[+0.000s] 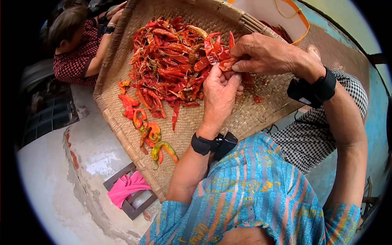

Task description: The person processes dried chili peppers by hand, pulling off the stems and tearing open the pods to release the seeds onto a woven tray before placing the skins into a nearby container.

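A heap of dried red chilies [171, 61] lies in a wide woven basket tray [122, 53] resting on my lap. My right hand [265, 53] pinches one red chili [226, 64] at the heap's right edge. My left hand [218, 96] sits just below it, fingers curled up against the same chili. Both wrists wear black bands. A few curled orange-green chilies [155, 141] lie apart near the tray's lower left rim.
Another person in a dark patterned top [75, 61] sits at the upper left beside the tray. A pink cloth [126, 188] lies on a small wooden stool below the tray. An orange-rimmed white bag [281, 16] stands behind the tray. Concrete floor [49, 183] at left.
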The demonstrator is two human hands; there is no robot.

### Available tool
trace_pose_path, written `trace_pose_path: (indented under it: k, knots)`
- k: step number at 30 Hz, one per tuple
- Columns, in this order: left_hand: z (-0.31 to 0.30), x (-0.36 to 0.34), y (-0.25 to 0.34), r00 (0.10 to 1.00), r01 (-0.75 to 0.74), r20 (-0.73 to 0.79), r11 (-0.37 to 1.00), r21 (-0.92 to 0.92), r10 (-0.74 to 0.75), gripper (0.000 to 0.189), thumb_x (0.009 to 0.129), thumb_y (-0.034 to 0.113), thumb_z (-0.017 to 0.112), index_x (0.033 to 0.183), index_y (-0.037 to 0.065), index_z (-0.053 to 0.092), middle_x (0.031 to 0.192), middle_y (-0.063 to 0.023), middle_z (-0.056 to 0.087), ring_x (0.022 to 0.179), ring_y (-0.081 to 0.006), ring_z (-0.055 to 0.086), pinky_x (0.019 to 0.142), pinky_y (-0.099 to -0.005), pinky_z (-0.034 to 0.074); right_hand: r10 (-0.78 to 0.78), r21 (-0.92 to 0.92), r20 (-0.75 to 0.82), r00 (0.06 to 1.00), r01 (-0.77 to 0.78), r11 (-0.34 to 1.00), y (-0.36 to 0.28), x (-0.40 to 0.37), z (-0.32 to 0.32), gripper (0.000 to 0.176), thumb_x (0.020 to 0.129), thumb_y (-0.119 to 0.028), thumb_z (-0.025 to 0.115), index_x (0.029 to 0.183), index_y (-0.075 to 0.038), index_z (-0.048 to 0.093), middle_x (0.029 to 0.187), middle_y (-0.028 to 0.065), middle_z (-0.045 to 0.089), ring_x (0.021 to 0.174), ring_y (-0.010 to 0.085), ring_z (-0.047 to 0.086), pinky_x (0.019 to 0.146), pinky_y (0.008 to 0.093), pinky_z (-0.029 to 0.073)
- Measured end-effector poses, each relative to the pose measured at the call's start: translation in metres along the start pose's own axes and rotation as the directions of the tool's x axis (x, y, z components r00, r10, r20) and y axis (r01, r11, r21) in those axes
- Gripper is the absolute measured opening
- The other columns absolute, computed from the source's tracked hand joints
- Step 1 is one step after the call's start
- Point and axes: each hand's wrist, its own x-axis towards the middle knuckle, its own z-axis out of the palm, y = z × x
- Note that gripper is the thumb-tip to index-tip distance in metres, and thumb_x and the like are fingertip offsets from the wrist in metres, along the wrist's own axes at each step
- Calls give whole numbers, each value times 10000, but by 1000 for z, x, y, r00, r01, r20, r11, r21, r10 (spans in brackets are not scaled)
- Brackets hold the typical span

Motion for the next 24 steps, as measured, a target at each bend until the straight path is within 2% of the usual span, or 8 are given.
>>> trace_pose_path:
  k: [2, 7, 9, 15, 17, 19, 22, 24]
  knots:
    - [-4, -3, 2, 1000, 3, -3, 999, -53, -3, 226, 953, 71, 631, 1167, 26, 571, 915, -25, 654, 701, -68, 579, 632, -205, 495, 28, -22, -19, 999, -29, 999, -16, -2, -14, 248, 908, -229, 679, 978, 10, 682, 833, 166, 640, 759, 328, 616, 680, 408, 496]
    - [-31, 4, 15, 897, -306, -92, 758, 576, 432, 162, 952, 102, 651, 1087, 18, 618, 885, -21, 647, 688, -66, 573, 674, -208, 507, -224, -132, -496, 839, 182, 974, -3, -8, -30, 260, 909, -240, 700, 1031, -12, 676, 834, 96, 664, 692, 191, 631, 613, 308, 510]
    - [-35, 11, 24, 878, -299, -99, 698, 651, 468, 161, 939, 111, 670, 1060, 13, 633, 869, -19, 625, 695, -74, 566, 689, -222, 509, -342, -351, -628, 699, 138, 926, -11, -10, -50, 216, 930, -153, 652, 818, 25, 606, 656, 123, 582, 556, 207, 553, 545, 330, 456]
    - [-36, 31, 10, 842, -362, 91, 432, 826, 531, 265, 865, 83, 725, 1099, 26, 615, 865, -49, 602, 695, -112, 544, 659, -275, 502, -57, -238, -733, 678, -177, 955, 10, -29, -68, 183, 948, -148, 636, 941, 34, 629, 700, 138, 604, 600, 220, 576, 567, 339, 473]
    - [-32, 32, 6, 855, -352, 78, 464, 813, 513, 296, 839, 49, 731, 1109, 35, 609, 846, -51, 606, 689, -116, 551, 658, -273, 502, -169, -285, -714, 679, -62, 956, 22, -23, -67, 179, 939, -152, 645, 971, 23, 626, 812, 154, 635, 721, 257, 619, 650, 363, 500]
    - [-31, 29, 5, 878, -334, 43, 546, 769, 477, 298, 843, 24, 720, 1118, 37, 605, 837, -28, 616, 689, -98, 553, 655, -260, 504, 130, -176, -662, 738, -322, 930, 12, -33, -64, 178, 929, -147, 651, 1011, 8, 619, 905, 156, 643, 832, 285, 631, 724, 384, 509]
    - [-25, 21, 10, 926, -251, -55, 718, 650, 373, 271, 870, 19, 700, 1122, 33, 601, 887, -11, 624, 753, -75, 569, 700, -234, 510, -390, -545, -680, 621, -72, 836, 28, -24, -53, 196, 921, -159, 671, 1031, 2, 647, 859, 139, 653, 756, 254, 633, 658, 366, 509]
    - [-26, 17, 12, 929, -263, -87, 806, 530, 360, 254, 883, 20, 694, 1119, 31, 601, 914, -7, 623, 787, -69, 571, 729, -226, 510, -168, -293, -663, 729, -47, 955, 15, -24, -57, 180, 921, -158, 673, 977, 12, 654, 810, 136, 656, 699, 228, 631, 605, 351, 502]
